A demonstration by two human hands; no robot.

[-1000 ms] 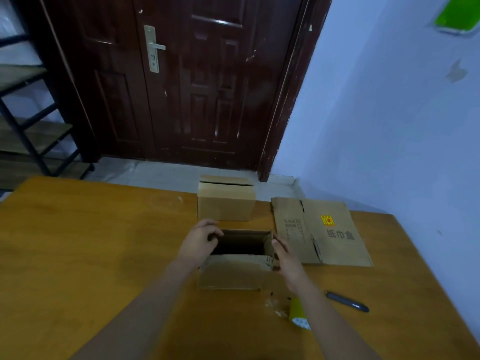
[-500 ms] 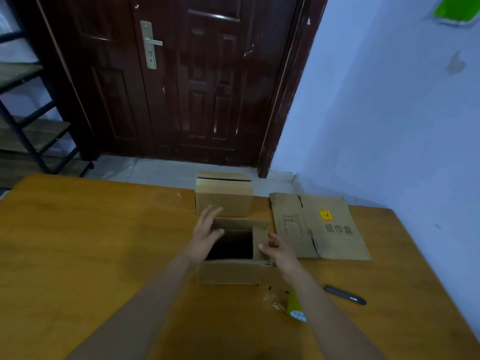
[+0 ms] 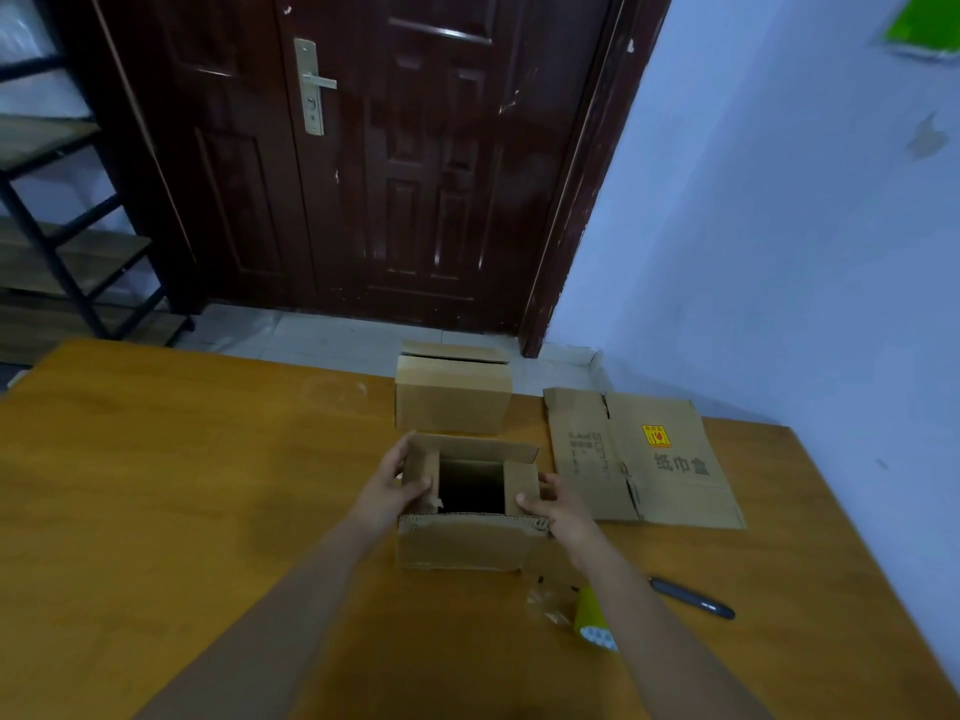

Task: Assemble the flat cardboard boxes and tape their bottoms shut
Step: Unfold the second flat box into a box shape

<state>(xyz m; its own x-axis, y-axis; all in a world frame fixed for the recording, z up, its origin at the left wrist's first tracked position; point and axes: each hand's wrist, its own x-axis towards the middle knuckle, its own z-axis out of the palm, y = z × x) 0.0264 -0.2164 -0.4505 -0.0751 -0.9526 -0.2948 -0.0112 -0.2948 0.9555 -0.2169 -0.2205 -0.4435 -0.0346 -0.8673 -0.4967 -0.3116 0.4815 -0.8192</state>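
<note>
Open box [image 3: 467, 517] stands mid-table [image 3: 182, 485], its inside too dark to read; left hand [image 3: 387, 493] clasps the left flap, right hand [image 3: 558, 506] pinches the right flap. Beyond the hands sits a second box [image 3: 452, 400]. Right of the grip lies flat cardboard [image 3: 639, 459], printed "纸巾盒" under a yellow label with illegible small print; nearer, the right forearm half-hides a tape roll [image 3: 595, 623], beside a pen [image 3: 691, 605].

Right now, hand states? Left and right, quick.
Left hand: closed on the left side flap of the open box.
Right hand: closed on the box's right side flap.
</note>
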